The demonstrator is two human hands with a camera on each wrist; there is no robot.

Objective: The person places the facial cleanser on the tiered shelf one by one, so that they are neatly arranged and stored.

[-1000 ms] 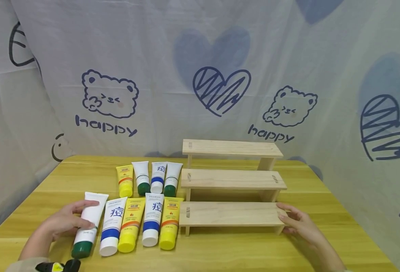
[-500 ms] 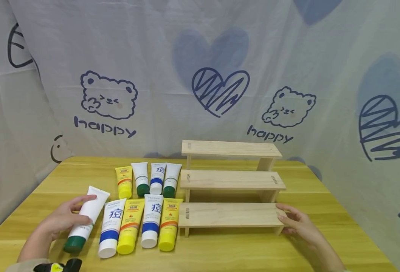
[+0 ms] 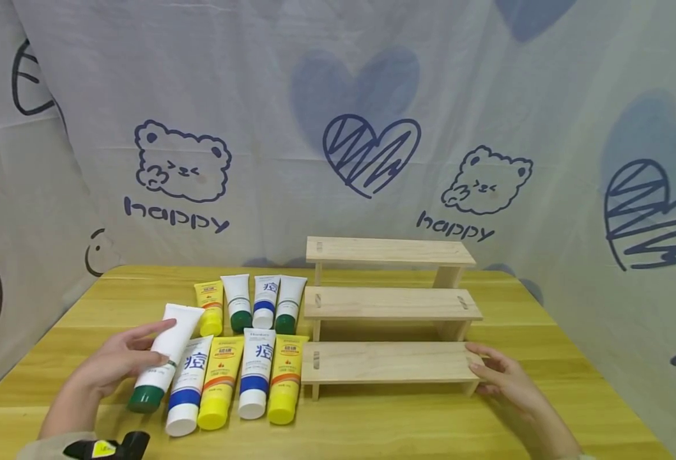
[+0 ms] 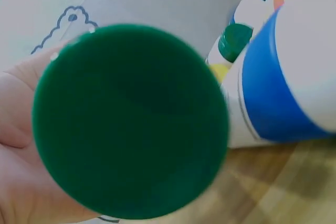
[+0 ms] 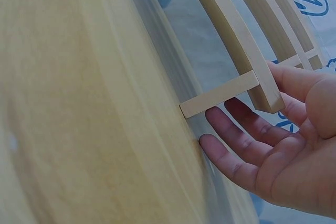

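Pinching green-capped white tube [image 3: 171, 342] across its middle, left hand [image 3: 118, 359], right hand [image 3: 507, 380] gripping wooden stand [image 3: 390, 362]

1. "happy", twice, on the backdrop cloth [image 3: 280, 211], each below a bear drawing [image 3: 184, 166].
2. "痘" on three white-and-blue tubes [image 3: 255, 370].
3. Yellow tubes [image 3: 221, 383], front green-capped tube [image 3: 174, 338]: print too small to read.

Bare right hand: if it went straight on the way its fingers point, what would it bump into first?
The pale wooden three-tier stand: the right hand is touching the right end of its bottom board. Whether the lower fingertips touch the support beneath is hard to tell.
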